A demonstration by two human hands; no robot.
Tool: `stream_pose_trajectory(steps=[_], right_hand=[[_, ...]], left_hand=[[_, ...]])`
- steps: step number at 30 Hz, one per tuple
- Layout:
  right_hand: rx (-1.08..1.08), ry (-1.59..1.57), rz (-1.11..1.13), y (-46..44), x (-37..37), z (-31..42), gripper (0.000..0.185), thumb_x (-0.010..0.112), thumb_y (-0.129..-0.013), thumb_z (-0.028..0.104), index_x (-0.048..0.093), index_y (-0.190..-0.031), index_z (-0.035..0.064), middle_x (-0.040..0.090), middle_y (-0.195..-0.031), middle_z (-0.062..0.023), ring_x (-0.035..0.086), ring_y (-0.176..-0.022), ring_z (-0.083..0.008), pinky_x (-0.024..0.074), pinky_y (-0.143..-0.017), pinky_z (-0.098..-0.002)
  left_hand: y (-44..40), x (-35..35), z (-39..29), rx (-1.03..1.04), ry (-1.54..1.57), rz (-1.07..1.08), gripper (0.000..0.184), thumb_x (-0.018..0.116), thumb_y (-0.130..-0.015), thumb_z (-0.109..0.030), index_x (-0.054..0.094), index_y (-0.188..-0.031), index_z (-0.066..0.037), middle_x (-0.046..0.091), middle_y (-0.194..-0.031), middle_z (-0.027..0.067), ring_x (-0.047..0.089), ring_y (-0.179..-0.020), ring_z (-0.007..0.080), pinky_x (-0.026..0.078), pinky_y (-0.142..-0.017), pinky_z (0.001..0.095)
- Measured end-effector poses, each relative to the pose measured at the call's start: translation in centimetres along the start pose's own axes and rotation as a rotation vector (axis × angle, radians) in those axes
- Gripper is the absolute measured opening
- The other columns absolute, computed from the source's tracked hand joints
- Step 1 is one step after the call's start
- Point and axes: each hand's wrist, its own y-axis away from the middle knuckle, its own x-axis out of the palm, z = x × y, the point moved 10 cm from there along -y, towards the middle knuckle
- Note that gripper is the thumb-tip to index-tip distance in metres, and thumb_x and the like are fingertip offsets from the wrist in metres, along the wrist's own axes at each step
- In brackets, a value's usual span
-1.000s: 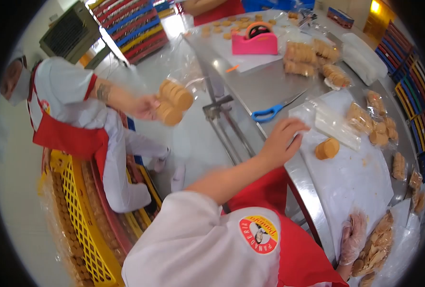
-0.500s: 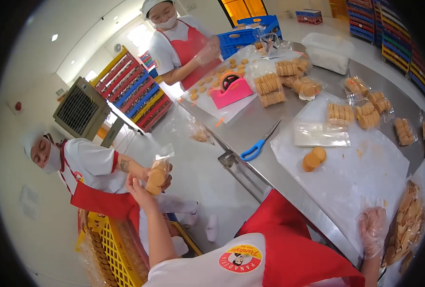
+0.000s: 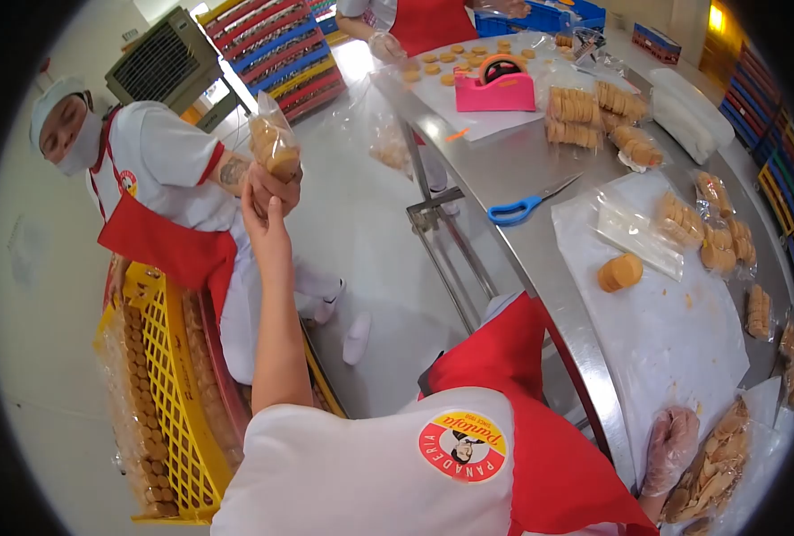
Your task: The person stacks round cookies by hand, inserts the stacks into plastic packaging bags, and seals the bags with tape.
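Note:
My bare left hand (image 3: 266,217) reaches out at the left, fingers extended and thumb raised. It is against or just beside a co-worker's hand (image 3: 278,186), which holds up a clear packet of round biscuits (image 3: 275,147); whether my fingertips touch the packet I cannot tell. My right hand (image 3: 671,442), in a clear plastic glove, rests with curled fingers on white paper (image 3: 674,344) near the table edge. No object shows in it. Close beside it lies a bag of flat brown pieces (image 3: 711,464). A short stack of biscuits (image 3: 620,272) sits further up the paper.
Blue-handled scissors (image 3: 515,211), a pink tape dispenser (image 3: 495,92) and several biscuit packets (image 3: 574,114) lie on the steel table (image 3: 540,246). The co-worker (image 3: 160,147) stands by a yellow crate (image 3: 178,393) of packets. Another person (image 3: 433,22) stands behind the table.
The view has turned and shifted. The co-worker's hand and the biscuit packet are higher in view, and my left hand is now below the packet, by the co-worker's hand. My right hand remains on the paper.

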Motion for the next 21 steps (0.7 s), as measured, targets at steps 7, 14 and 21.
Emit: stream_pose_trajectory(steps=[7,14,21], right_hand=[[0.058,0.035,0.121,-0.1,-0.4,0.1,0.019,0.055,-0.074,0.019,0.056,-0.086,0.0041,0.054,-0.092,-0.0153,0.049,-0.09,-0.0333,0.0384,-0.082,-0.0405],[0.089,0.134,0.252,0.8,-1.3,-0.4,0.048,0.06,-0.071,0.03,0.052,-0.114,0.0094,0.045,-0.122,-0.0182,0.039,-0.116,-0.0348,0.0271,-0.1,-0.043],[-0.017,0.018,-0.062,3.0,-1.3,-2.3,0.015,0.054,-0.073,0.021,0.053,-0.075,0.0063,0.051,-0.078,-0.0125,0.051,-0.078,-0.0299,0.0412,-0.069,-0.0421]], left_hand=[[0.9,-1.0,0.1,0.031,-0.189,0.008,0.051,0.048,-0.082,-0.016,0.032,-0.127,0.001,0.037,-0.127,0.0197,0.036,-0.119,0.0286,0.028,-0.098,0.0353],[3.5,-0.5,-8.5,0.378,-0.279,-0.144,0.044,0.054,-0.082,-0.006,0.037,-0.123,-0.005,0.043,-0.117,0.0119,0.042,-0.109,0.021,0.042,-0.08,0.0305],[13.5,13.9,-14.7,0.484,0.262,0.381,0.041,0.046,-0.085,-0.002,0.033,-0.124,0.002,0.036,-0.126,0.0145,0.039,-0.114,0.026,0.031,-0.097,0.0368]])
